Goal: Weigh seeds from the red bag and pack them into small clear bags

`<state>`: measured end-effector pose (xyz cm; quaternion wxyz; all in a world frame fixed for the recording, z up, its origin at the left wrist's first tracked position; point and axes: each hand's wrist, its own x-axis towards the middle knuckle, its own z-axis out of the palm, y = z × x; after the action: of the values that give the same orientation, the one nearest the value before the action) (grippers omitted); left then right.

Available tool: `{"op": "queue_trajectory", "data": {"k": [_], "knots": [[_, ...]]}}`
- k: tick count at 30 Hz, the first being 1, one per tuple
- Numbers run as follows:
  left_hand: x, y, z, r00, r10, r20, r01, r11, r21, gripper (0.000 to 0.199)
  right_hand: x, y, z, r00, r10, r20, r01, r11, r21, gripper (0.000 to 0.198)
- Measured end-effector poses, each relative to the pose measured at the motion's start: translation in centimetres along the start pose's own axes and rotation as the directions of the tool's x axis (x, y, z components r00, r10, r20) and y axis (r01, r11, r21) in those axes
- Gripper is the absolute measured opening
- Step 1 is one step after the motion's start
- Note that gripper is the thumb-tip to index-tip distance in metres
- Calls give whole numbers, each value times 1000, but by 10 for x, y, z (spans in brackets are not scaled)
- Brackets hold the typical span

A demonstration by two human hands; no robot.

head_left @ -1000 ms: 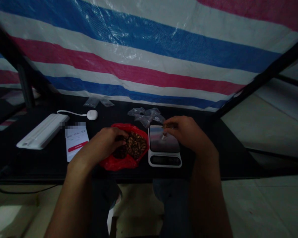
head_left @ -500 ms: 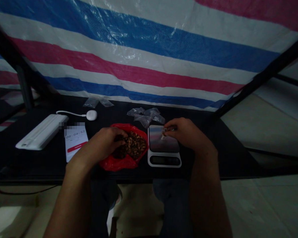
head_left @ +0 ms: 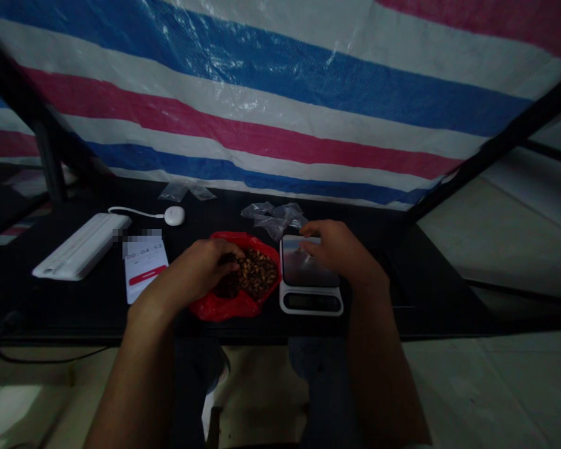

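Observation:
A red plastic bag (head_left: 229, 308) stands open on the black table, filled with small brown pieces (head_left: 259, 272) that look like seeds or nuts. My left hand (head_left: 210, 262) reaches into the bag from the left. Its thumb and forefinger are apart on the pieces, and the other fingertips are hidden. To the right of the bag is a white kitchen scale (head_left: 311, 302) with a metal plate. Over the plate's right side is my right hand (head_left: 334, 249), thumb and forefinger apart, with nothing visible between them. The scale's display is too dark to read.
Several clear plastic bags (head_left: 275, 218) lie behind the scale, and more small bags (head_left: 180, 190) sit further left. On the left are a phone (head_left: 143, 274) showing a timer, a white power bank (head_left: 79, 249) and a round white cabled device (head_left: 174, 216). A striped tarp (head_left: 280, 125) hangs behind.
My right hand has shifted slightly left over the scale; its pinched fingers have parted, and the small dark thing in them no longer shows. My left hand stays in the red bag.

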<state>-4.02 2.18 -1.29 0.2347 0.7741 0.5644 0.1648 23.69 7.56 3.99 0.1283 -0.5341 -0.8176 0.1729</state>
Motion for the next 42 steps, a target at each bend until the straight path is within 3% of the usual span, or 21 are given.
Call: {"op": "queue_trajectory", "data": {"k": [8,13,16,20,26,31,33,36,42], "knots": [[0,5,-2,1000,-2,-10,2,999,-35,27,10,-9,19,996,51,75,-34,976,-214,22],[0,9,-5,1000,-7,-19,6,999,-42,28,4,-4,2,1000,-7,-10,6,997,-80,15],[1,9,-6,1000,4,-26,-5,998,-58,29,-5,3,-10,997,24,-70,-23,1000,12,10],[2,6,-4,999,34,-21,-36,997,-72,28,-13,7,-16,998,60,-33,-58,997,59,9],[3,7,-1,999,46,-16,-47,996,-74,29,-13,-13,-9,983,-78,-165,93,992,81,21],[0,5,-4,998,58,11,-57,996,-72,32,-8,-56,38,935,-353,28,348,931,113,20],[-2,-1,-3,999,-19,37,22,996,-82,33,-6,-68,59,930,-357,82,353,934,61,31],[-4,-12,0,991,-123,57,128,987,-101,39,-3,-76,74,933,-327,150,336,941,-37,33],[-1,-4,0,994,-102,41,103,995,-17,26,2,-74,67,934,-293,207,304,952,-26,16]]}}
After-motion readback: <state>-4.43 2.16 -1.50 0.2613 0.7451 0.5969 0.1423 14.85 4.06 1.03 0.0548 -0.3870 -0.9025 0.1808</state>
